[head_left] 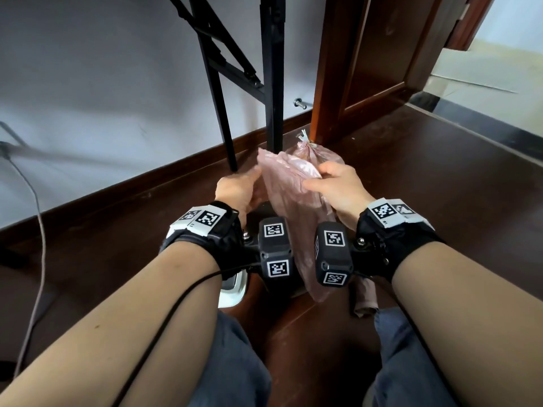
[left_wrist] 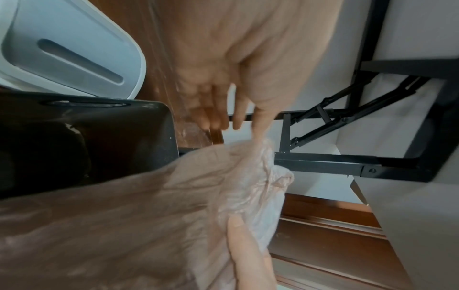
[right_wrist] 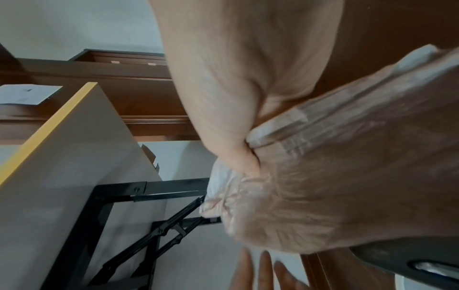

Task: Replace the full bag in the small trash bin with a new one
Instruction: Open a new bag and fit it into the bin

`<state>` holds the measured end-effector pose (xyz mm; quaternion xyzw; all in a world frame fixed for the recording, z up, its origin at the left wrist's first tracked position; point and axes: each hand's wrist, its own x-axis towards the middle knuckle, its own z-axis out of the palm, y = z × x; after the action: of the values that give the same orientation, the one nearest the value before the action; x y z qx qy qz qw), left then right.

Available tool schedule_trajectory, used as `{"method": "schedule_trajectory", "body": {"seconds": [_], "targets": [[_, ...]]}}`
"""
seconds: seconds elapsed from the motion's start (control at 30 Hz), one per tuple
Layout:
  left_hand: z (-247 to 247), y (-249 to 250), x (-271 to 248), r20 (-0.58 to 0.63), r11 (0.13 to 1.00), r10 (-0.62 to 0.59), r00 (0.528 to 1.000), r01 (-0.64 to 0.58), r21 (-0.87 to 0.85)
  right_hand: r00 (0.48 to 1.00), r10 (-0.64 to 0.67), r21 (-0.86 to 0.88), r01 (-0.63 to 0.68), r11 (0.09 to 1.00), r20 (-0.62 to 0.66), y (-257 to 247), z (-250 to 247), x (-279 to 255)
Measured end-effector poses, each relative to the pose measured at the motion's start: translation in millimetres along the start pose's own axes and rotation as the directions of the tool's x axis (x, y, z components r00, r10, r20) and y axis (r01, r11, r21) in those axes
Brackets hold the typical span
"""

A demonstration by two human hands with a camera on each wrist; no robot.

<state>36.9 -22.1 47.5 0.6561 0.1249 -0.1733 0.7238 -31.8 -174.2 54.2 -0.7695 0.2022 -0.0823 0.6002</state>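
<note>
A thin pink new bag point(head_left: 289, 195) hangs over the small trash bin point(head_left: 255, 214), whose inside is black point(left_wrist: 87, 137) and whose white lid point(left_wrist: 74, 49) stands open. My right hand point(head_left: 332, 183) pinches the bag's upper edge with the thumb point(right_wrist: 236, 155). My left hand point(head_left: 239, 188) holds the opposite edge: its thumb point(left_wrist: 261, 129) lies on the rim and its fingers sit behind a layer of film. The full bag point(head_left: 327, 155), pink and tied at the top, sits on the floor just behind, by the door frame.
Black folding-table legs point(head_left: 273, 83) stand right behind the bin against the white wall. A wooden door frame point(head_left: 329, 69) is at the right, with a door stop point(head_left: 299, 103) on the wall. A cable point(head_left: 38, 215) trails at the left. A brownish roll point(head_left: 365, 298) lies by my right knee.
</note>
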Motion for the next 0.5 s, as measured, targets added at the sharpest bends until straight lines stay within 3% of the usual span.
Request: {"method": "schedule_trajectory", "body": {"seconds": [0.07,0.13,0.2,0.27,0.37,0.5], "targets": [[-3,-2,-2,-0.008,0.993,-0.042,0.999,0.043,0.111,0.999,-0.04,-0.036,0.039,0.999,-0.022,-1,1,0],[-2,-2,-11,0.156,0.991,-0.088,0.984,0.071,0.112,0.995,-0.092,-0.072,0.09,0.993,-0.029,-1,3,0],[0,0,-21,0.327,0.993,-0.106,0.939,0.083,0.084,0.988,-0.156,-0.097,0.155,0.983,-0.003,-3,6,-4],[2,0,-26,0.416,0.992,-0.109,0.903,0.07,0.108,0.983,-0.174,-0.112,0.179,0.977,0.05,-4,8,-9],[5,0,-29,0.464,0.987,-0.121,0.878,0.057,0.149,0.976,-0.137,-0.113,0.157,0.981,0.17,-5,9,-16],[6,-2,-29,0.388,0.993,-0.078,0.918,0.038,0.11,0.965,-0.117,-0.075,0.138,0.988,0.237,-11,7,-22]]}}
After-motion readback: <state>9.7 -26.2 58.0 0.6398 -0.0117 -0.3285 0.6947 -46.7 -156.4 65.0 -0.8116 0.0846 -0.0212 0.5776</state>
